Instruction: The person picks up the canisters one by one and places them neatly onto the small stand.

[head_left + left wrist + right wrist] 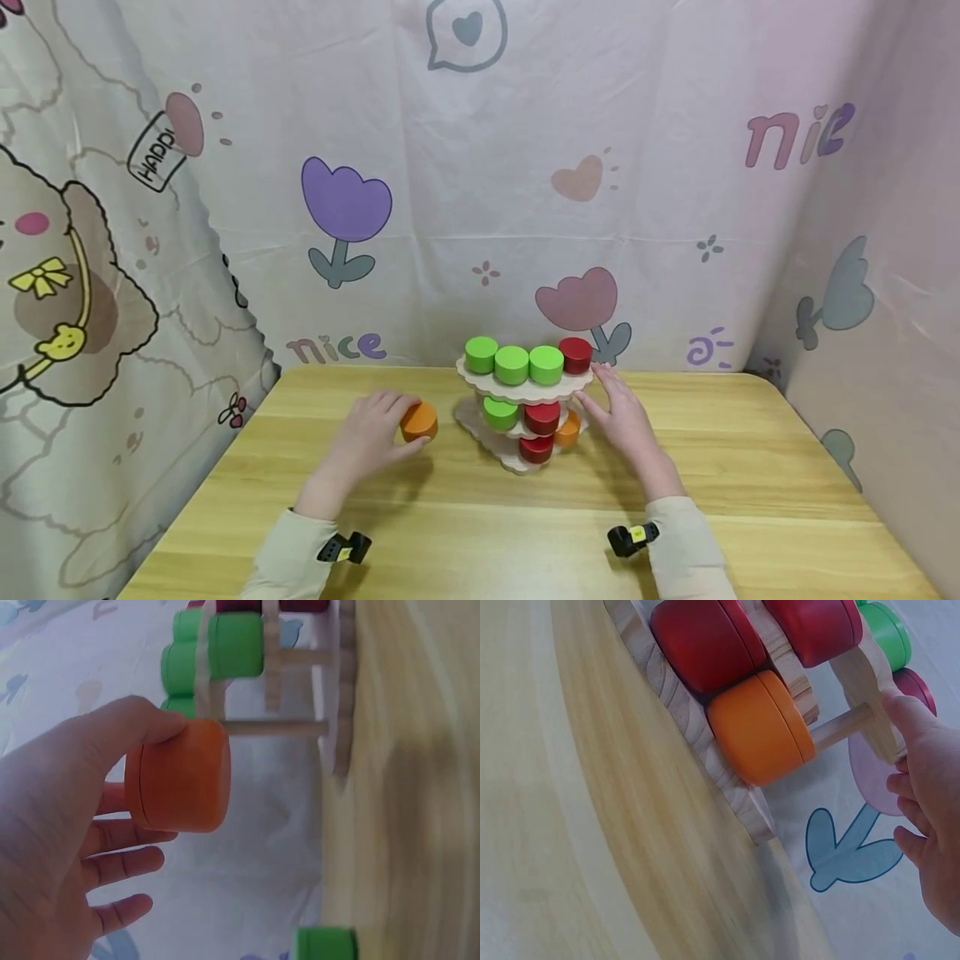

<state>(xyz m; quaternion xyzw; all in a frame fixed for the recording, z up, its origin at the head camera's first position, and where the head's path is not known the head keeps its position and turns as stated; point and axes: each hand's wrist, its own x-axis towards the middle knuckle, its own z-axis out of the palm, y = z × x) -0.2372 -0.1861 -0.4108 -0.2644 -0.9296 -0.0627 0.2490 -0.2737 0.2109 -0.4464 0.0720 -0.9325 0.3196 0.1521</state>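
Observation:
My left hand (367, 437) holds an orange round block (419, 422) between thumb and fingers, left of a wooden tiered stand (525, 387). In the left wrist view this block (184, 776) appears raised off the table. My right hand (626, 417) grips the right rim of the stand's top tier, thumb on its near side. That tier bears three green blocks (512, 365) and a red block (576, 355). On the middle tier sit a green block (500, 412) and a red block (542, 418). The bottom tier carries a red block (536, 448) and an orange block (757, 727).
Another green block (326, 943) shows at the lower edge of the left wrist view, beside the wooden table surface (487, 533). A patterned cloth (465, 167) hangs behind the table and along both sides.

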